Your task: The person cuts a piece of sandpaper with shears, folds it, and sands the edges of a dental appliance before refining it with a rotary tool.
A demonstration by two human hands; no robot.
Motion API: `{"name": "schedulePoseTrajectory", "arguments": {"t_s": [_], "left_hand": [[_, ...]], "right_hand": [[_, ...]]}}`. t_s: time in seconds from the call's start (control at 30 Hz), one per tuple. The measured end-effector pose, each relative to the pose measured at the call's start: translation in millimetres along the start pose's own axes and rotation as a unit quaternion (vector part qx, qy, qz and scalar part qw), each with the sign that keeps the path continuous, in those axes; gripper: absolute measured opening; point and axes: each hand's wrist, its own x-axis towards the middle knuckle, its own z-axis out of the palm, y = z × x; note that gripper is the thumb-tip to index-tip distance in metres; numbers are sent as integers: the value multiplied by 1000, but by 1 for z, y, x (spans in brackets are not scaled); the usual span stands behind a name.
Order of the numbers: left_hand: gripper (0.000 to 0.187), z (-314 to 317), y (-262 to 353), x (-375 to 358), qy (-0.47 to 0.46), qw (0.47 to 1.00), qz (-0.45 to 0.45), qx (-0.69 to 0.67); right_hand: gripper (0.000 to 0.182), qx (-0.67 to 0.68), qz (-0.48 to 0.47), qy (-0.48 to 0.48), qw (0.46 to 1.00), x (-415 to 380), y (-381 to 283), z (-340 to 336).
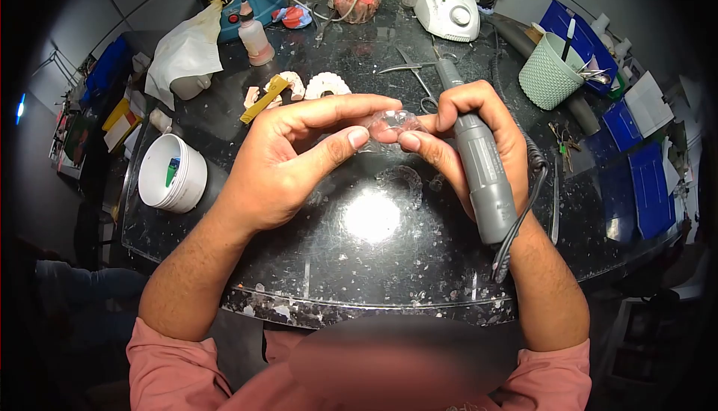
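Observation:
A clear plastic dental tray [395, 122] is held up over the dark bench, between both hands. My left hand [288, 157] pinches its left side between thumb and fingers. With thumb and a fingertip, my right hand [490, 108] touches the tray's right side. That same hand also grips a grey rotary handpiece [486, 175], its front end pointing away from me and its cord hanging by my wrist. Whether a bur is fitted is hard to make out. Behind my left hand lie plaster dental models [327, 84] and a yellow strip [265, 100].
Scissors [417, 74] lie behind the handpiece. A white tub [172, 173] stands at left, a green woven cup [550, 71] with tools at right. Farther back are a bottle [256, 43] and a white control unit [447, 8]. A metal tool [556, 201] and keys [564, 145] lie at right.

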Motion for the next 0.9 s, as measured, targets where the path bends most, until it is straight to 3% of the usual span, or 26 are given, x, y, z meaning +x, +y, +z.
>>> {"name": "schedulePoseTrajectory", "arguments": {"t_s": [0.1,0.17,0.3,0.6,0.77,0.9], "left_hand": [[31,0,0,1,-6,1000,3,20],[29,1,1,0,22,998,-57,1],[28,1,-3,-2,35,996,-77,-13],[40,-5,-3,-2,-15,999,-25,22],[51,-2,-5,0,-31,998,-13,-56],[45,1,-2,0,-25,996,-3,-89]], "right_hand": [[25,38,30,-6,999,-1,-1,1],[25,63,49,-13,997,-2,-4,3],[23,90,79,-27,992,-3,-4,6],[21,135,90,-10,987,0,-12,6],[19,141,111,-3,984,3,-14,2],[21,140,105,-4,985,4,-13,-2]]}}
